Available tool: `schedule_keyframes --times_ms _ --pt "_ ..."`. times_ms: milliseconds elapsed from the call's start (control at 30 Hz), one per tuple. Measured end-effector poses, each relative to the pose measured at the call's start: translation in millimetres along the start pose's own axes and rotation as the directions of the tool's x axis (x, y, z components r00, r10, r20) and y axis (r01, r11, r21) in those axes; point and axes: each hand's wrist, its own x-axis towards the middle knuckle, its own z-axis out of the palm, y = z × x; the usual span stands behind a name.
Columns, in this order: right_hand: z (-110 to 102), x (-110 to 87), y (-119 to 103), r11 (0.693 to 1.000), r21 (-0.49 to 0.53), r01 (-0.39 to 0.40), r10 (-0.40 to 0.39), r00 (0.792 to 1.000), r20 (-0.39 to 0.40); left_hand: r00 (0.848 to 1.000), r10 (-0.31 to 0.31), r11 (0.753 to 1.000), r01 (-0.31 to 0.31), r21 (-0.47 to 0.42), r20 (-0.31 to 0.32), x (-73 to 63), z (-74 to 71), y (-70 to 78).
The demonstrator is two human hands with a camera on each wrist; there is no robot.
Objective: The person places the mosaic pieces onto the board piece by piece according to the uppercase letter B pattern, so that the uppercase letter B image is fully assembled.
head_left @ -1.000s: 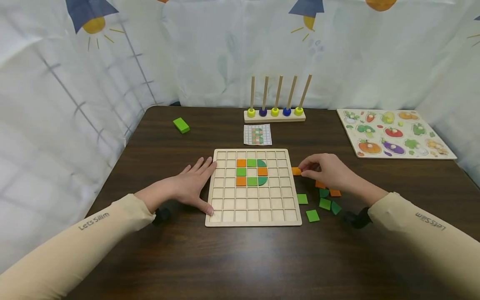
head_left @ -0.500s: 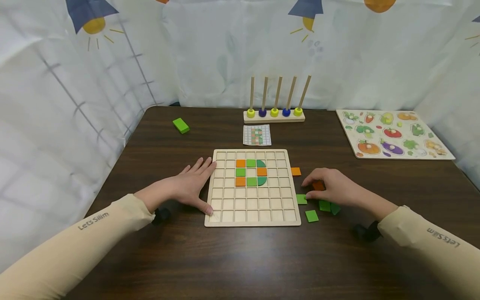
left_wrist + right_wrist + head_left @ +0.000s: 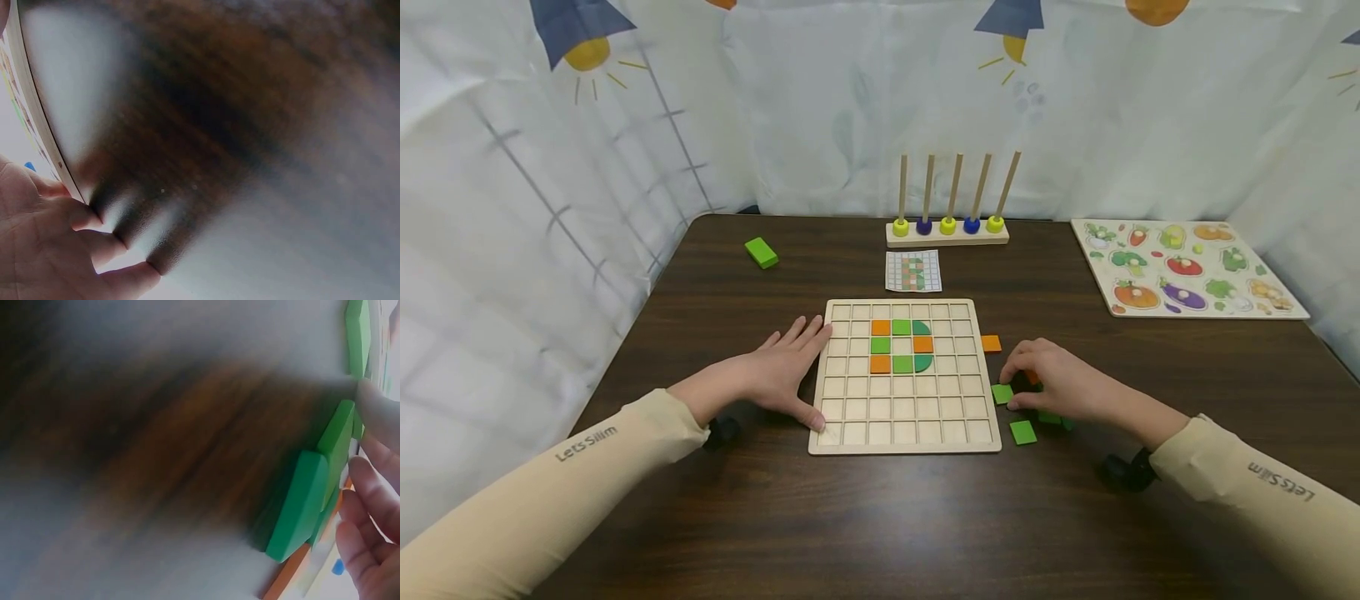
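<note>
My left hand [image 3: 782,371] lies with spread fingers on the left edge of a wooden grid board [image 3: 917,410]. In the left wrist view, its fingertips [image 3: 134,275] reach past the rim to the dark table. Orange squares, green squares and dark green rounded tiles form a small ring in the board's upper cells. Beside the right edge, my right hand [image 3: 1063,379] pinches a green square tile [image 3: 1002,394] between thumb and fingers. Under and behind that hand lie more loose tiles, partly hidden; the right wrist view shows a dark green tile [image 3: 299,506] and an orange one [image 3: 287,575].
A loose orange tile [image 3: 991,343] and a green tile [image 3: 1022,432] lie right of the board. Behind it are a pattern card [image 3: 913,271] and a peg stand [image 3: 947,237] with beads. A vegetable puzzle board [image 3: 1195,271] sits back right, a green block [image 3: 762,252] back left.
My right hand has let go of the orange tile by the board and come nearer, over the loose tiles, to the green square, which has turned slightly. My left hand stays put.
</note>
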Motion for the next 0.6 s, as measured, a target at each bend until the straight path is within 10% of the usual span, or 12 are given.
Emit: schedule_keyframes --times_ms 600 --pt "-4 36.1 -36 0.986 0.162 -0.046 0.051 0.998 -0.028 1.0 0.002 1.0 -0.002 0.006 -0.002 -0.5 -0.5 0.0"
